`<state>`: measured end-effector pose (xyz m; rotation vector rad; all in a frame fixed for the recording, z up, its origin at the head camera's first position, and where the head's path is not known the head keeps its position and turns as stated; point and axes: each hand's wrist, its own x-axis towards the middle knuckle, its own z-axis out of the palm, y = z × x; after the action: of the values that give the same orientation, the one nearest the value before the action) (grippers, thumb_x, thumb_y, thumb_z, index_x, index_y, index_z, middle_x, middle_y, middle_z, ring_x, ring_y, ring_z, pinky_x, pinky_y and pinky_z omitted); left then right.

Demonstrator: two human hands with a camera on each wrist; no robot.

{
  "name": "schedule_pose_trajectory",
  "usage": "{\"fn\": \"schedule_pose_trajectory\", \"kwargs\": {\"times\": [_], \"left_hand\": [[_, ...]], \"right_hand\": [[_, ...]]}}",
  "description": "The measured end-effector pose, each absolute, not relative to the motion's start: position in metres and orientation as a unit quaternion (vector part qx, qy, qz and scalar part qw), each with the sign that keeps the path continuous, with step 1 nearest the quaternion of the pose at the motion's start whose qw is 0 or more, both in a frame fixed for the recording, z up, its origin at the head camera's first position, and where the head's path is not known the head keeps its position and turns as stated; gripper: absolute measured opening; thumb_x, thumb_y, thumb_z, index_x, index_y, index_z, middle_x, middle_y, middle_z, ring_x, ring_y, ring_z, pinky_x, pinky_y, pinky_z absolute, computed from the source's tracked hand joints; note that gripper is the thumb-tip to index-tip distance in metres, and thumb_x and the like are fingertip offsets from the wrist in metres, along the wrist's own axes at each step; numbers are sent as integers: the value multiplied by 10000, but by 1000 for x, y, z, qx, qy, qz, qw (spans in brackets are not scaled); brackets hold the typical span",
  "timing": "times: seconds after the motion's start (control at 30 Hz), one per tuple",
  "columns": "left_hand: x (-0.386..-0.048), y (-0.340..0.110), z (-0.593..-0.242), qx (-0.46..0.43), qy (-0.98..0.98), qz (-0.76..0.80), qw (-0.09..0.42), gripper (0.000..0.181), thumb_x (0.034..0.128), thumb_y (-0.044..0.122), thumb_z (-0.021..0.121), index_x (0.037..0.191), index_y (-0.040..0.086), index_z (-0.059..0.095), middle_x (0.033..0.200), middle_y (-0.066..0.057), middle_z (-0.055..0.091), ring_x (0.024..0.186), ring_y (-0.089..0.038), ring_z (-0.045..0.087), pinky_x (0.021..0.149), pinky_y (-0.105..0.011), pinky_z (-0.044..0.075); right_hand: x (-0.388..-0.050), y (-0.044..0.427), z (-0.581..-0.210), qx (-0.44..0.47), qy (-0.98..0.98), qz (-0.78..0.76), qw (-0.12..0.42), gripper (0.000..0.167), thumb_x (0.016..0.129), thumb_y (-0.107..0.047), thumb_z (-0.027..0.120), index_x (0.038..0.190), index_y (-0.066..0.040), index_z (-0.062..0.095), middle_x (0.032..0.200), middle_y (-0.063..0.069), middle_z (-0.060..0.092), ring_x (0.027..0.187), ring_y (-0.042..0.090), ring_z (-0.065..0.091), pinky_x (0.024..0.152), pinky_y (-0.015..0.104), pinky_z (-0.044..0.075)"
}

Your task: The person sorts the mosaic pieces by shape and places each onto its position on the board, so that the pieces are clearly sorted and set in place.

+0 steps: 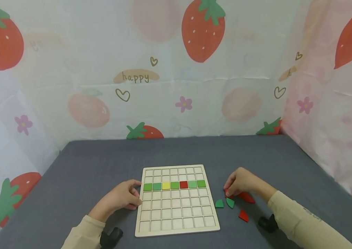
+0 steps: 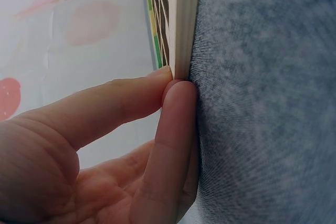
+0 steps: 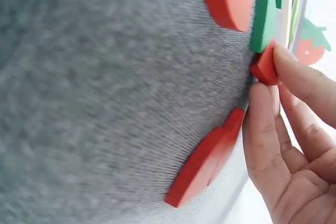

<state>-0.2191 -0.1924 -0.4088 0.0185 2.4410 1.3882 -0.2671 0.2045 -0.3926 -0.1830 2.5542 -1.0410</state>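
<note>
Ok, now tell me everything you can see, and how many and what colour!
Board: 1, pale, on the table.
Table: 1, grey, under the board.
Squares: 7 (five green shades, one yellow, one red), in one row on the board.
Green pieces: 2, right of the board.
Red pieces: at least 3, right of the board, one held; some overlap.
Cloth: white and pink, behind and beside the table; sheets uncountable.
Strawberries: several, red and green, printed on the cloth.
Flowers: 3, pink, printed there too.
Hearts: 4, brown outlines, same cloth.
Gadgets: 2, black, one by each wrist.
Sleeves: 2, cream.
Left hand: 1, bare, touching the board's left edge.
Right hand: 1, bare, holding a red piece.
</note>
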Motion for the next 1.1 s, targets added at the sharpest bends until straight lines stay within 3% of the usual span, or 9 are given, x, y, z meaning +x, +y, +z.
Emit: {"fn": "schedule_pose_trajectory", "kwargs": {"times": [0.13, 0.4, 0.73, 0.97, 1.1], "left_hand": [[-219, -193, -409, 4, 857, 488, 167, 712, 823, -52, 730, 1447, -97, 389, 888, -121, 583, 735, -202, 639, 662, -361, 598], [-218, -191, -411, -5, 856, 493, 155, 706, 807, -65, 738, 1436, -79, 417, 878, -124, 582, 724, -205, 642, 644, -351, 595], [-215, -191, -409, -6, 859, 491, 146, 701, 801, -64, 742, 1427, -83, 428, 870, -120, 582, 712, -202, 629, 637, -347, 591], [-215, -191, -408, -11, 858, 492, 149, 696, 801, -65, 738, 1426, -81, 432, 875, -122, 578, 715, -204, 623, 640, -345, 589], [-216, -191, -408, -11, 857, 493, 151, 704, 802, -59, 740, 1433, -76, 427, 879, -122, 578, 714, -206, 624, 638, -345, 588]], "right_hand": [[-270, 203, -391, -71, 903, -381, 185, 99, 760, 12, 806, 810, 14, 721, 753, 52, 706, 638, 145, 651, 658, 335, 604], [-272, 194, -386, -81, 895, -391, 200, 109, 867, -57, 736, 957, 1, 755, 902, 68, 741, 750, 154, 695, 742, 343, 609], [-276, 167, -382, -92, 868, -440, 211, 111, 840, -45, 763, 927, 23, 749, 845, 92, 758, 734, 184, 720, 726, 343, 619], [-276, 149, -380, -110, 867, -433, 219, 180, 875, -8, 711, 1046, 34, 749, 1018, 129, 738, 824, 192, 728, 759, 350, 618], [-278, 140, -381, -120, 866, -434, 218, 163, 883, -27, 708, 1032, 22, 751, 993, 112, 743, 825, 184, 727, 764, 350, 616]]}}
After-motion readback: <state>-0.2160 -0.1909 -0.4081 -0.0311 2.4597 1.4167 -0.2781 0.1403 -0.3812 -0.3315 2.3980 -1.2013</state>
